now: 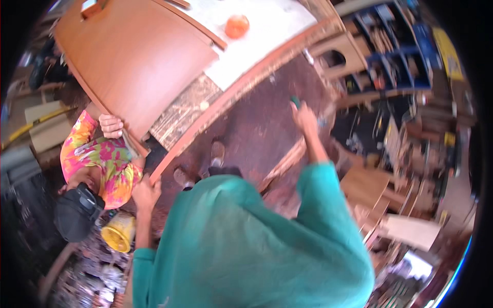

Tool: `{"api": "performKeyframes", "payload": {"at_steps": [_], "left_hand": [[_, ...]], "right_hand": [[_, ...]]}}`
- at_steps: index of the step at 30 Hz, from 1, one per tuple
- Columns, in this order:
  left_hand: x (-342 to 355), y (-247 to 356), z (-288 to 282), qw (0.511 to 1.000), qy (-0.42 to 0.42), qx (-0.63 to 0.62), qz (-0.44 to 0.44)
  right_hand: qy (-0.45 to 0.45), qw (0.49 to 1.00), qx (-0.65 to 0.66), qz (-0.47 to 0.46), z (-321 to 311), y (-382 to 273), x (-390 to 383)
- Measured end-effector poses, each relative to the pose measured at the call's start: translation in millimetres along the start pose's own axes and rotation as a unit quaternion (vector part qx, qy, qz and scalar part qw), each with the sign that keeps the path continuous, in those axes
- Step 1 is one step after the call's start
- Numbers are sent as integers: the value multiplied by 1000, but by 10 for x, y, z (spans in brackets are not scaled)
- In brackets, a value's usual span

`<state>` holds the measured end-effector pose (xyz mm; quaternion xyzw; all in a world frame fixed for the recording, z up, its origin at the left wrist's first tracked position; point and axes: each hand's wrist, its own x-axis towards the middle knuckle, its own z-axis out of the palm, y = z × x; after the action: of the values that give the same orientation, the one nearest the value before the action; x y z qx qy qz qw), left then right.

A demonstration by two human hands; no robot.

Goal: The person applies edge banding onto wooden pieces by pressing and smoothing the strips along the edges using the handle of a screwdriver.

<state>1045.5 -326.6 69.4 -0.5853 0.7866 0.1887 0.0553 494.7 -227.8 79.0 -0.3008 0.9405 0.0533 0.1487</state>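
Note:
My left hand (pixel 146 195) is closed round the near end of a long, thin reddish wooden strip (pixel 177 152), which runs along the edge of the worktable toward the upper right. Off to the right, over the floor, my right hand (pixel 306 120) is closed round a small green object (pixel 295 101); only its tip shows, so its kind is unclear. A large brown panel (pixel 138 54) lies on the table. Next to it shows a rough chipboard piece (pixel 182 110). Farther back, an orange round thing (pixel 236 26) rests on the white tabletop (pixel 272 38).
At the left, a co-worker in a bright flowered shirt (pixel 115 164) and black cap grips the panel's edge with one hand (pixel 110 126). A yellow bucket (pixel 119 233) stands near my left forearm. Blue shelving (pixel 393 56) and wood offcuts (pixel 367 185) are on the right.

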Motion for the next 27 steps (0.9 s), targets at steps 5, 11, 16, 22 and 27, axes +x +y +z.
{"api": "performKeyframes", "payload": {"at_steps": [5, 11, 16, 22, 27], "left_hand": [[-53, 140, -137, 1000, 4, 19, -6], [197, 341, -95, 997, -39, 23, -58], [248, 239, 117, 997, -32, 48, -56], [264, 21, 288, 997, -50, 54, -11], [288, 42, 280, 997, -75, 32, -8]], "right_hand": [[-15, 984, 137, -108, -68, -281, -239], [-10, 952, 162, -261, -177, -1384, -448], [-8, 969, 122, -214, -297, -1506, -278], [27, 995, 1, -91, -459, -1126, 499], [94, 995, 26, -26, -525, -767, 422]]}}
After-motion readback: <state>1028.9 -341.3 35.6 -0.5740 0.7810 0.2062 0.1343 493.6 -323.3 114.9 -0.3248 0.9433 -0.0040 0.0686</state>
